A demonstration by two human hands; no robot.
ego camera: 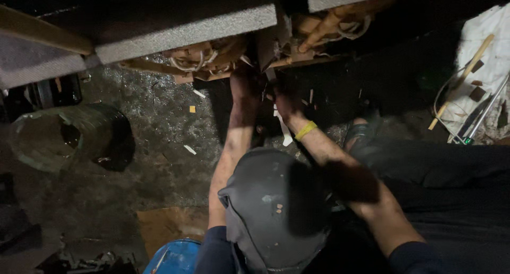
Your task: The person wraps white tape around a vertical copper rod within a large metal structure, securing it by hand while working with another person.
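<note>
Grey upholstered furniture [180,27] fills the top of the view, its underside of wooden slats and pale cords [204,59] exposed above a dark, stained floor [159,120]. Both hands reach up beneath it — left hand [245,88], right hand [284,101] with a yellow wristband [305,130] — finger positions lost in shadow.

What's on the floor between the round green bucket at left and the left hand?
Head view: mostly bare, dark speckled floor with a few pale scraps and a small orange chip, between the round green bucket and the left hand.
</note>
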